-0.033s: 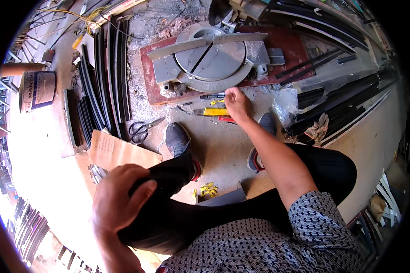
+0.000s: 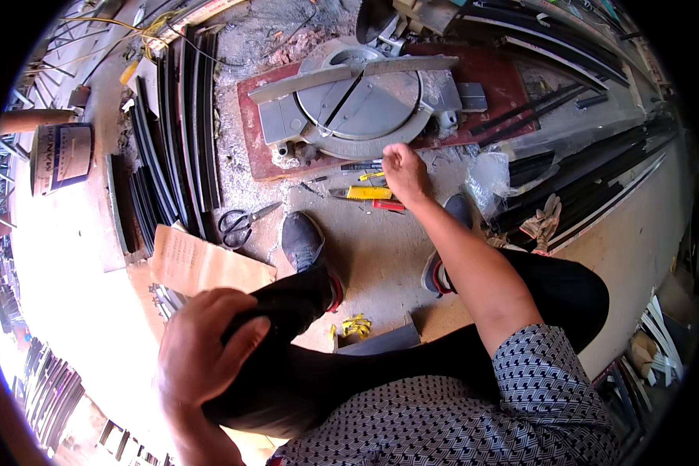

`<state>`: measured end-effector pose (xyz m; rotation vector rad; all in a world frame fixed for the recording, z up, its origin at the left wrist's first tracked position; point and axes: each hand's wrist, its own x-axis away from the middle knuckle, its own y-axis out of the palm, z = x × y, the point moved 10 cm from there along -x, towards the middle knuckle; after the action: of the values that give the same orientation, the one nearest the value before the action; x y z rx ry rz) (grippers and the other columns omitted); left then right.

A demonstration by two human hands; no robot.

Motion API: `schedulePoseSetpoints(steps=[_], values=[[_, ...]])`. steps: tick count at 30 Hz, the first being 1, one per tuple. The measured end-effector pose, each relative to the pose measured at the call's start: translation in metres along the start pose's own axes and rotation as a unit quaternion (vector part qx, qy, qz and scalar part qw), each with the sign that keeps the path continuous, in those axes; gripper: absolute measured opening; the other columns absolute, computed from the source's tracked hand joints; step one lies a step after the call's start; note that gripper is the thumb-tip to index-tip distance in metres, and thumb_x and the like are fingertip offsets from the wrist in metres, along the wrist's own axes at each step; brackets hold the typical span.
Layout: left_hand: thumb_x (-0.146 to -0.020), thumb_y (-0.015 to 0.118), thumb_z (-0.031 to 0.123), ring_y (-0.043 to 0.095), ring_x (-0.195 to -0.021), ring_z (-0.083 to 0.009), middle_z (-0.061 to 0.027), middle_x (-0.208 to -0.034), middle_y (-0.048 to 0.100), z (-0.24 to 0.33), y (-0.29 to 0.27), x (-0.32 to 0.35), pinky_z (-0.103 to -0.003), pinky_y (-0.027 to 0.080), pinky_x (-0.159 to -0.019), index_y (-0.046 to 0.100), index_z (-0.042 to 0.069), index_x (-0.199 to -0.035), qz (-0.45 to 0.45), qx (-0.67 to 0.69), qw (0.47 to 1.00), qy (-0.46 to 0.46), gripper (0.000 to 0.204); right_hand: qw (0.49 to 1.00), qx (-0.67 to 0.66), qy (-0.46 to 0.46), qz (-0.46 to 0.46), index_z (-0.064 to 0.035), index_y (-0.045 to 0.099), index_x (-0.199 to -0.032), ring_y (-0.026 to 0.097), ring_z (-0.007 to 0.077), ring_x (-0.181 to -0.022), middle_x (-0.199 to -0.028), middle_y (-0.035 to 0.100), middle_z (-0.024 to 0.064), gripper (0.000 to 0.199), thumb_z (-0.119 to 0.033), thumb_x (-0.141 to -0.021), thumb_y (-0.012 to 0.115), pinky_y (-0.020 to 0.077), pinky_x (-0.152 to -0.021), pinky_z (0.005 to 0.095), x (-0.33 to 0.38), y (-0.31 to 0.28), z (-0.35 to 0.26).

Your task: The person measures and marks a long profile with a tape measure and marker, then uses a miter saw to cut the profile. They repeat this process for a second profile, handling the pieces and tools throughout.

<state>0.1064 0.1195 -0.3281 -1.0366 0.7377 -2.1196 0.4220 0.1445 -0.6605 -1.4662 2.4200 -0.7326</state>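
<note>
Yellow knife [image 2: 367, 193] near right hand [image 2: 405, 174] | scissors [image 2: 250, 218] leftward | black strips [image 2: 188, 124] flank saw [image 2: 314, 105]

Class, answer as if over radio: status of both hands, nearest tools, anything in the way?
Left hand on left knee. Right hand curled near yellow tool, grip unclear. Red tool lies alongside; grey saw base just beyond.

Toward one o'clock, the right hand [image 2: 406, 174] hides its fingertips; whether they grip anything is unclear. At twelve, the top edge crops the miter saw [image 2: 384, 101].
</note>
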Motion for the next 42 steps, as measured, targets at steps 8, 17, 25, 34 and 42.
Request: schedulePoseSetpoints(steps=[8, 17, 25, 34, 42], values=[[-0.08, 0.079, 0.018, 0.07, -0.091, -0.0404, -0.0197, -0.103, 0.073, -0.005, -0.001, -0.024, -0.044, 0.056, -0.081, 0.071, -0.001, -0.102, -0.024, 0.004, 1.0, -0.004, 0.031, 0.993, -0.097, -0.05, -0.047, -0.0018, 0.067, -0.101, 0.072, 0.0249, -0.08, -0.086, 0.073, 0.0132, 0.015, -0.01, -0.088, 0.067, 0.0548, -0.074, 0.0344, -0.127, 0.047, -0.011], [-0.083, 0.079, 0.023, 0.071, -0.091, -0.0396, -0.0197, -0.102, 0.073, -0.013, -0.001, -0.053, -0.044, 0.056, -0.08, 0.071, -0.002, -0.1, -0.038, 0.019, 0.999, -0.015, 0.031, 0.938, 0.209, -0.047, 0.274, 0.0041, 0.068, -0.112, 0.069, 0.0455, -0.1, -0.106, 0.072, 0.0287, 0.038, -0.025, -0.088, 0.062, 0.0551, -0.093, 0.0483, -0.177, -0.064, -0.027], [-0.082, 0.08, 0.02, 0.071, -0.089, -0.0388, -0.019, -0.101, 0.073, -0.002, -0.005, -0.046, -0.044, 0.057, -0.079, 0.071, -0.001, -0.1, -0.033, 0.013, 0.999, -0.009, 0.03, 0.991, -0.126, 0.028, -0.033, 0.0033, 0.069, -0.115, 0.072, 0.0281, -0.094, -0.104, 0.074, 0.0187, 0.032, -0.016, -0.089, 0.068, 0.0562, -0.084, 0.0365, -0.177, 0.024, -0.003], [-0.083, 0.08, 0.019, 0.071, -0.091, -0.0386, -0.0171, -0.101, 0.073, -0.005, -0.003, -0.035, -0.043, 0.057, -0.08, 0.071, 0.0, -0.099, -0.023, 0.002, 1.0, -0.014, 0.026, 0.983, -0.047, -0.028, 0.176, 0.0007, 0.065, -0.116, 0.065, 0.0284, -0.09, -0.099, 0.065, 0.015, 0.031, -0.014, -0.088, 0.066, 0.0531, -0.088, 0.0394, -0.111, -0.051, -0.012], [-0.088, 0.077, 0.021, 0.071, -0.089, -0.0371, -0.0163, -0.095, 0.072, -0.01, -0.004, -0.023, -0.043, 0.055, -0.078, 0.072, 0.0, -0.098, -0.017, 0.0, 0.999, -0.047, 0.024, 0.98, -0.15, 0.127, -0.012, -0.0083, 0.067, -0.106, 0.071, 0.0188, -0.082, -0.09, 0.073, 0.0073, 0.017, -0.023, -0.098, 0.066, 0.0572, -0.075, 0.0362, 0.021, 0.022, 0.008]])
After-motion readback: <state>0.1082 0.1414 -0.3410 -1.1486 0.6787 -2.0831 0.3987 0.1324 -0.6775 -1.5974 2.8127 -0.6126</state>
